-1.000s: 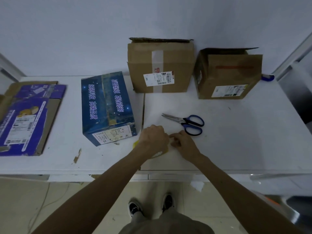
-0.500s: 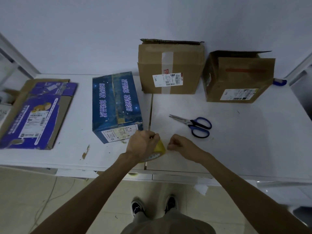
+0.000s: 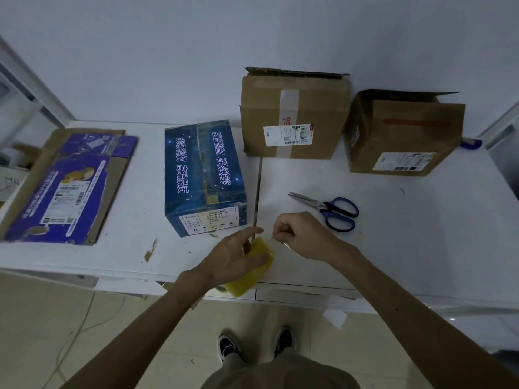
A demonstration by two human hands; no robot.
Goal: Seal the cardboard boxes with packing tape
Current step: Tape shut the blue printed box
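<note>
one head-worn wide-angle view looks forward and down over the table from close above.

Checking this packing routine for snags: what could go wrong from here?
The right hand pinches only a thin strand off the tape roll; it may slip or tear. The left hand holds the roll at the table edge; a loose grip could drop it. Both hands are busy and the scissors lie apart, so cutting may be awkward.
</note>
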